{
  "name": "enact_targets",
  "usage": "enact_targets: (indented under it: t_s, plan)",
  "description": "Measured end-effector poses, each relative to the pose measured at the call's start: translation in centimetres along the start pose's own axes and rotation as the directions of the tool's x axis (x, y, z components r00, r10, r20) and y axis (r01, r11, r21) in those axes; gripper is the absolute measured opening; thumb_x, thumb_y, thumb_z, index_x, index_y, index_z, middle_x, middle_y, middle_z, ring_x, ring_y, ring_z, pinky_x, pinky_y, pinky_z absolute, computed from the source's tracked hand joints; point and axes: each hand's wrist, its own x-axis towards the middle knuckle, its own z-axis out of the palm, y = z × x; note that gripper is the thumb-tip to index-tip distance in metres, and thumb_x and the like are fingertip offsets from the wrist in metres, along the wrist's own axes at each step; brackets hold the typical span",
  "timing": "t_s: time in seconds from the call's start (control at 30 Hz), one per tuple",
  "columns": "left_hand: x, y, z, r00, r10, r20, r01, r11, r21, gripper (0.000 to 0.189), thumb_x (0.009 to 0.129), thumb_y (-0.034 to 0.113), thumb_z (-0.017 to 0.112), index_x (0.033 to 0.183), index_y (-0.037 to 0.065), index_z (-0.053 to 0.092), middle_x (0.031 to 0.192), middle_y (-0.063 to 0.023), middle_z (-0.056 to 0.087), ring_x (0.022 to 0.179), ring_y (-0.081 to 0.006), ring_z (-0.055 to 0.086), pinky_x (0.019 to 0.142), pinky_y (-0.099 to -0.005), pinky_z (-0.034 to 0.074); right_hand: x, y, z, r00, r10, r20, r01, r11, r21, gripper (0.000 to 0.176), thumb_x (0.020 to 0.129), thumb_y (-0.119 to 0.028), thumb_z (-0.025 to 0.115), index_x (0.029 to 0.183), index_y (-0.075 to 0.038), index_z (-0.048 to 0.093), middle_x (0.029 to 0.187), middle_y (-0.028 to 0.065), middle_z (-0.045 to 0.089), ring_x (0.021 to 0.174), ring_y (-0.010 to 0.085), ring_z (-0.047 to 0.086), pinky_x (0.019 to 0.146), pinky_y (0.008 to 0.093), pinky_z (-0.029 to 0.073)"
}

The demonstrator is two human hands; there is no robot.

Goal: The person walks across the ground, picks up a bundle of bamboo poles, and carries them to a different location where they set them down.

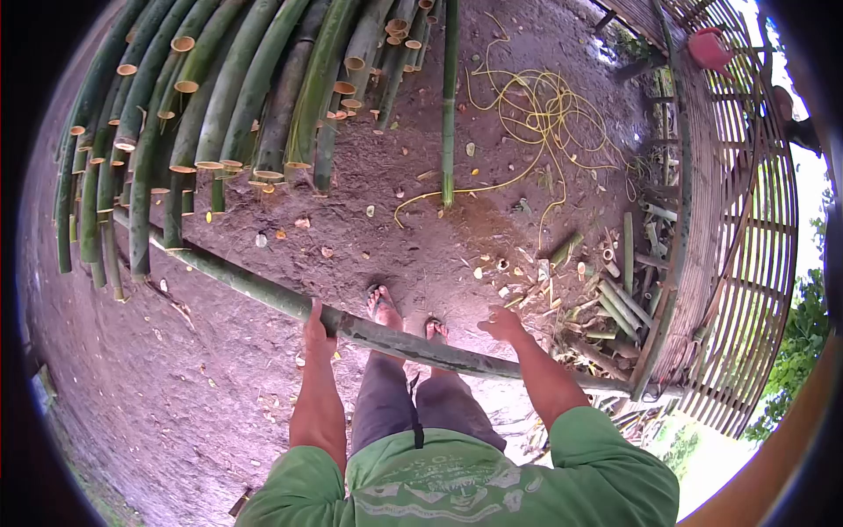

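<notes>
A long green bamboo pole (pixel 413 344) runs crosswise in front of my body, from under the stacked bamboo on the left to the wooden frame on the right. My left hand (pixel 318 328) is on this pole near its middle, fingers curled against it, partly hidden by the hand itself. My right hand (pixel 503 325) is raised just beyond the pole, to the right of my feet. Its fingers are apart and nothing shows in it.
Cut bamboo poles (pixel 263 97) are stacked at the upper left, ends facing me. One upright-looking green pole (pixel 449 114) lies ahead. Tangled yellow rope (pixel 546 132) lies on the dirt. Bamboo offcuts (pixel 619 303) pile beside a slatted bamboo bench (pixel 746 255) at right.
</notes>
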Motion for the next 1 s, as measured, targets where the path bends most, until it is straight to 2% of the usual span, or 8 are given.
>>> enact_targets:
  t_s: [0.17, 0.3, 0.43, 0.5, 0.6, 0.67, 0.83, 1.0]
  plan:
    - [3.0, 0.8, 1.5, 0.994, 0.053, -0.098, -0.07, 0.981, -0.179, 0.034, 0.079, 0.034, 0.068, 0.092, 0.005, 0.056, 0.076, -0.0054, 0.055, 0.068, -0.0201, 0.058, 0.062, -0.0385, 0.051, 4.7, -3.9, -0.8, 0.996, -0.068, -0.052, 0.079, 0.965, 0.251, 0.077, 0.072, -0.04, 0.073, 0.132, -0.002, 0.045, 0.114, 0.0192, 0.06, 0.095, 0.0247, 0.063, 0.081, 0.0336, 0.051]
    - [2.9, -0.3, 2.4, 0.975, 0.138, -0.173, -0.171, 0.967, -0.19, 0.028, 0.081, 0.029, 0.066, 0.088, 0.004, 0.054, 0.073, -0.0053, 0.054, 0.065, -0.02, 0.056, 0.057, -0.0375, 0.05, 15.0, -2.9, -1.3, 0.988, -0.104, 0.112, 0.105, 0.994, -0.008, 0.078, 0.071, -0.047, 0.071, 0.129, -0.002, 0.047, 0.117, 0.0203, 0.058, 0.101, 0.032, 0.061, 0.087, 0.0373, 0.048]
    - [1.5, -0.2, 4.2, 0.959, 0.188, -0.212, -0.232, 0.95, -0.209, 0.028, 0.082, 0.029, 0.064, 0.088, 0.005, 0.052, 0.071, -0.0054, 0.052, 0.062, -0.0195, 0.055, 0.053, -0.0349, 0.048, 30.8, -1.5, 0.3, 0.975, -0.123, -0.184, 0.097, 0.985, -0.143, 0.078, 0.07, -0.048, 0.071, 0.131, -0.005, 0.046, 0.12, 0.0253, 0.054, 0.112, 0.0377, 0.053, 0.095, 0.0403, 0.043]
    - [1.4, -0.2, 5.1, 0.944, 0.196, -0.266, -0.252, 0.947, -0.197, 0.031, 0.082, 0.032, 0.064, 0.09, 0.005, 0.051, 0.072, -0.0058, 0.053, 0.062, -0.019, 0.055, 0.053, -0.0348, 0.048, 36.2, -3.1, -0.1, 0.93, -0.064, -0.362, 0.091, 0.994, 0.057, 0.073, 0.068, -0.041, 0.073, 0.124, 0.0, 0.05, 0.113, 0.0232, 0.059, 0.106, 0.0362, 0.056, 0.093, 0.0402, 0.044]
    - [3.2, -1.5, 2.8, 0.964, 0.169, -0.203, -0.211, 0.955, -0.206, 0.036, 0.081, 0.042, 0.061, 0.089, 0.008, 0.052, 0.072, -0.0062, 0.055, 0.06, -0.02, 0.056, 0.053, -0.0349, 0.049, 41.7, -4.8, -1.3, 0.877, -0.235, -0.419, 0.251, 0.968, -0.018, 0.069, 0.07, -0.042, 0.07, 0.126, -0.008, 0.05, 0.105, 0.0239, 0.061, 0.1, 0.0384, 0.058, 0.087, 0.0425, 0.048]
    - [2.4, -1.2, 3.6, 0.941, 0.208, -0.267, -0.255, 0.955, -0.155, 0.035, 0.081, 0.041, 0.061, 0.09, 0.009, 0.053, 0.072, -0.0078, 0.057, 0.059, -0.022, 0.057, 0.052, -0.0364, 0.049, 48.5, -3.8, -0.3, 0.96, -0.021, -0.28, 0.023, 1.0, 0.002, 0.054, 0.071, -0.048, 0.07, 0.103, -0.005, 0.061, 0.095, 0.0169, 0.064, 0.092, 0.0323, 0.062, 0.076, 0.0457, 0.049]
    - [2.5, -1.2, 4.1, 0.925, 0.252, -0.283, -0.294, 0.949, -0.116, 0.04, 0.08, 0.038, 0.06, 0.101, 0.006, 0.049, 0.078, -0.0127, 0.057, 0.064, -0.0266, 0.06, 0.056, -0.0398, 0.053, 52.4, -6.1, -1.3, 0.823, -0.069, -0.564, 0.084, 0.996, 0.001, 0.112, 0.063, -0.049, 0.075, 0.142, 0.002, 0.014, 0.135, 0.0235, 0.041, 0.125, 0.0363, 0.042, 0.102, 0.0493, 0.032]
    - [2.3, -0.9, 4.2, 0.925, 0.24, -0.294, -0.279, 0.955, -0.098, 0.043, 0.08, 0.038, 0.06, 0.105, 0.007, 0.046, 0.08, -0.0131, 0.056, 0.065, -0.0272, 0.06, 0.058, -0.0413, 0.053, 56.0, -6.6, -1.5, 0.813, -0.118, -0.571, 0.15, 0.989, 0.01, 0.12, 0.061, -0.046, 0.075, 0.143, 0.004, 0.003, 0.137, 0.0256, 0.039, 0.127, 0.0359, 0.039, 0.107, 0.0479, 0.026]
